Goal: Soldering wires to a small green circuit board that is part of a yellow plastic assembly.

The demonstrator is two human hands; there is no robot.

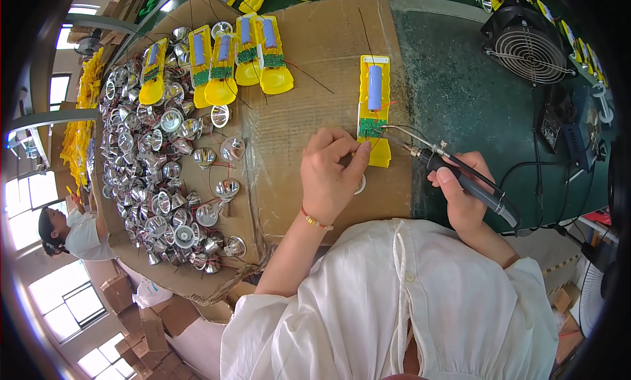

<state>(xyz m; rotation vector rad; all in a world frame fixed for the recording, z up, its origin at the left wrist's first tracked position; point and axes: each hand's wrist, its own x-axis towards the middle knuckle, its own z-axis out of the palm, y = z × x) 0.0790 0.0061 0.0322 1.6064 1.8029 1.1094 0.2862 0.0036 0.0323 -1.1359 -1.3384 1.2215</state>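
1. The person sits at a table (460,91) with a dark green top. A big sheet of cardboard (315,65) lies over most of it.
2. A yellow torch half (374,107) lies open on the cardboard, near its right edge. A blue battery (374,88) sits in it, and a small green board (371,127) sits below the battery.
3. The left hand (332,173) rests on the cardboard, just left of the torch half. Its fingers are curled together and its fingertips (363,147) touch the lower part of the torch half. A thin wire seems pinched there, but it is too small to tell.
4. A bead bracelet (315,221) goes round the left wrist.
5. The right hand (463,189) is closed tight around a black soldering iron (460,176). The hand is over the green table, right of the cardboard.
6. The iron's metal tip (394,138) points left and sits at the green board.
7. A black cord (526,166) runs from the iron to the right.
8. Five more yellow torch halves (223,61) lie in a row at the far side of the cardboard.
9. A big heap of shiny silver cups (151,163) with red wires covers the left side of the cardboard.
10. A small black fan (529,51) stands at the far right of the table.
11. Another person (75,232) in white is at the far left, well apart.
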